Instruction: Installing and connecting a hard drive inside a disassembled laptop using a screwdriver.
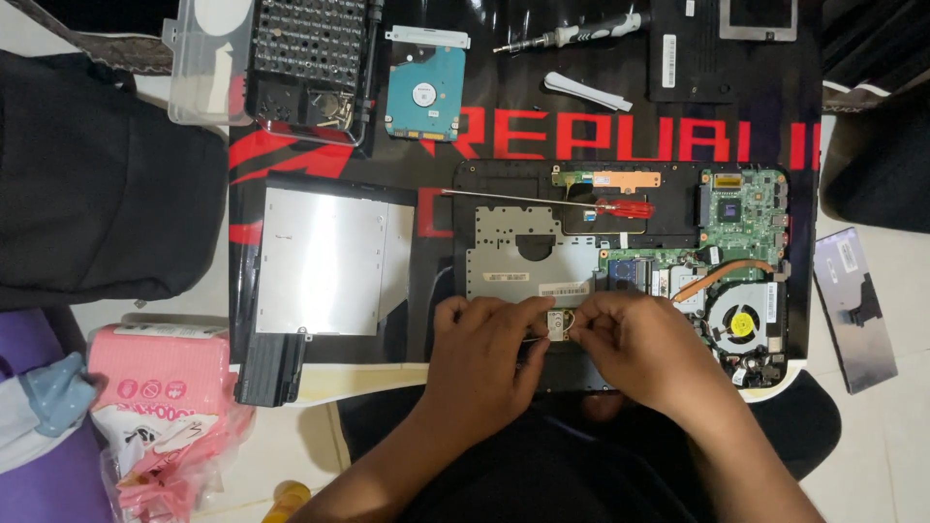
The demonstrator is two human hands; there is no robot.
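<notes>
An opened laptop base [620,208] lies in front of me with its green circuit board [741,208], copper heat pipe and round fan [741,324] exposed. My left hand [484,358] and my right hand [630,349] meet at its near edge. Both pinch a small silver card [558,324] with thin wires between their fingertips. A red-handled screwdriver [620,207] with a long shaft rests across the laptop base, apart from both hands.
A silver optical drive [325,261] and a black battery [271,368] lie at left. Farther back are a bit case [310,48], a hard drive [423,92], a white pry tool [586,92] and another screwdriver [572,36]. A black bag [97,184] sits far left, pink packets [160,397] near left.
</notes>
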